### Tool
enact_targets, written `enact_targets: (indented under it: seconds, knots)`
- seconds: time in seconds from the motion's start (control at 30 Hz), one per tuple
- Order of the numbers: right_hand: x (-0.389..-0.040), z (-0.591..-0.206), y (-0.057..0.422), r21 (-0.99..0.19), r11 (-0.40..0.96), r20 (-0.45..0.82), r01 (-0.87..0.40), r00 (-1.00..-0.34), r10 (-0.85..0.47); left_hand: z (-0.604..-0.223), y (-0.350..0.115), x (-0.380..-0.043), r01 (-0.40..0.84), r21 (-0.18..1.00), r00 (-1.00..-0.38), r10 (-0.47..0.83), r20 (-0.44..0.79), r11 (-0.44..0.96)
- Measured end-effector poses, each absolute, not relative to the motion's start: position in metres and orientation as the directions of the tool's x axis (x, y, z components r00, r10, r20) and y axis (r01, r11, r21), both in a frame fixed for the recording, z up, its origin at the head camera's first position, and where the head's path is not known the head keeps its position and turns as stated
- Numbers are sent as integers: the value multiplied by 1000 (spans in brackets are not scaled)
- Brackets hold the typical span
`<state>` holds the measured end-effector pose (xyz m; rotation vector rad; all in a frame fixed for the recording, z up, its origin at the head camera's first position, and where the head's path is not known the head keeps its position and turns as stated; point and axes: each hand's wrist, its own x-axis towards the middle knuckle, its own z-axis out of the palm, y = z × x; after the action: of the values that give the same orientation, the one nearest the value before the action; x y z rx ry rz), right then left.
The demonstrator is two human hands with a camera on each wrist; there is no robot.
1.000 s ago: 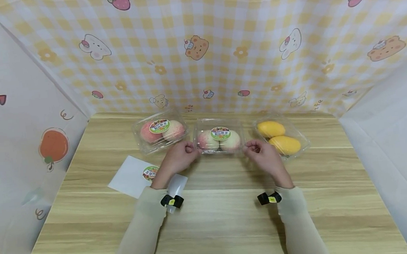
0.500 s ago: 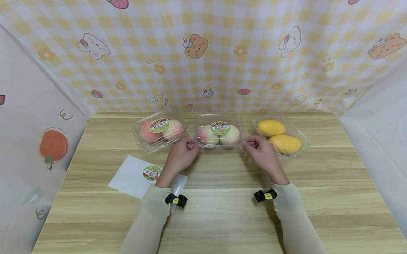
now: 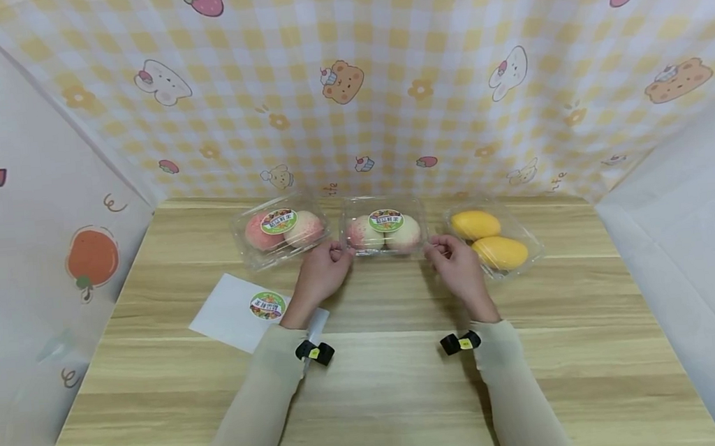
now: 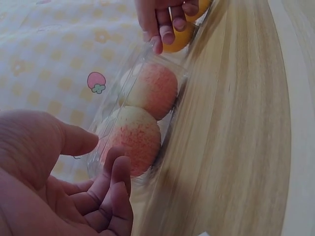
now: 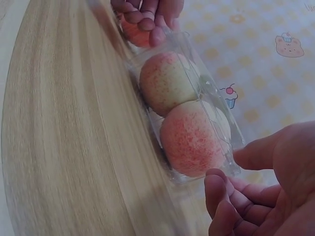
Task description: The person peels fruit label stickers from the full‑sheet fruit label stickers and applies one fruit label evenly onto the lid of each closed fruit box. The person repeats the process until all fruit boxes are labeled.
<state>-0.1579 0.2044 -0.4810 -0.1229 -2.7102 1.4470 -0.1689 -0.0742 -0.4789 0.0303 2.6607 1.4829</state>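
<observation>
A clear plastic clamshell box (image 3: 386, 253) with a round fruit label (image 3: 386, 221) on its lid stands at the back middle of the table. Inside are two pink and cream peaches (image 5: 192, 137). My left hand (image 3: 325, 273) pinches the box's front left corner between thumb and fingers. At the front right corner, my right hand (image 3: 460, 269) grips it the same way, thumb (image 5: 253, 155) over the rim and fingertips (image 5: 216, 183) below. In the left wrist view the box's near end lies between my thumb (image 4: 81, 141) and curled fingers.
Left of it, a labelled clear box (image 3: 272, 261) of two peaches sits at an angle. To the right is a clear box (image 3: 525, 266) with two yellow mangoes (image 3: 501, 252). A white sheet (image 3: 228, 311) bearing a round sticker (image 3: 268, 305) lies front left, partly under my left forearm.
The middle box has slid slightly back toward the curtain, with both hands following it. My forearms have drawn a little closer together. The side boxes and the sheet stay put.
</observation>
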Motion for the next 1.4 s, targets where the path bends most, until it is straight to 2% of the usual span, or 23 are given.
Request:
enact_targets:
  seconds: [0.37,0.53,0.73,1.1,1.3,1.4]
  knots:
    - [-158,-480,198,-839,541,24,61,-989,148,-511,-75,-185,19,860,-989,134,-57,510]
    - [-161,-485,196,-845,533,55,40,-985,161,-494,-73,-179,14,863,-981,175,-87,505]
    - [-163,-490,195,-848,530,89,19,-980,177,-474,-70,-170,-32,905,-962,231,-143,425]
    - [-160,-489,194,-853,520,60,48,-980,188,-473,-71,-168,-106,924,-952,233,-201,367]
    - [-155,-485,198,-853,517,31,66,-984,177,-498,-75,-182,-115,889,-934,255,-248,443]
    - [-152,-482,202,-836,543,22,74,-985,168,-493,-78,-178,-92,876,-917,302,-260,474]
